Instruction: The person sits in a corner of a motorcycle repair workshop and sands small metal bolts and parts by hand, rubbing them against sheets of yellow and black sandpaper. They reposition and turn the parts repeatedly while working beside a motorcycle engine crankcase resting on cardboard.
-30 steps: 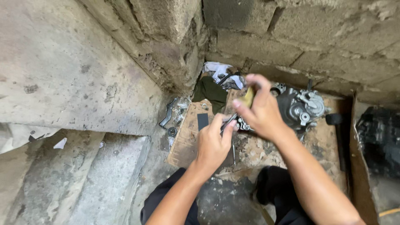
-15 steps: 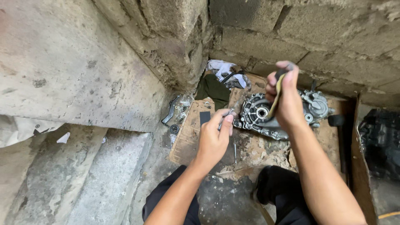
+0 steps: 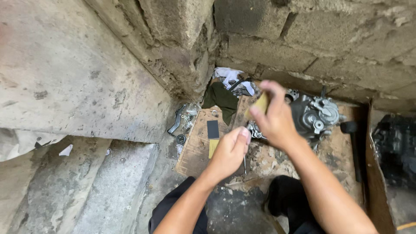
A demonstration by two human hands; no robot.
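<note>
1. Since half a second ago, my right hand (image 3: pixel 273 119) has dropped from high over the engine casing (image 3: pixel 314 115) and come left across its front; the left hand (image 3: pixel 229 151) has barely shifted.
2. Yellowish strip (image 3: pixel 261 104): that's what I'm pinching between right thumb and fingers, closed on it. It sits tilted, long axis running up and to the right, just left of the casing and slightly above its near edge.
3. From the casing, the strip lies to the left, touching or nearly so; blur means I can't tell which.
4. Right hand is clearly the nearer one to the casing, covering its left face.
5. Left hand sits lower and left of the casing, fingers curled together; a thin metal tool (image 3: pixel 245 164) shows beneath it, but I can't tell whether it's gripped.
6. Further left of the casing, on the cardboard sheet (image 3: pixel 195 151): a dark rectangular piece (image 3: pixel 212 129), then a green rag (image 3: pixel 223 99) toward the block wall (image 3: pixel 303 39).
</note>
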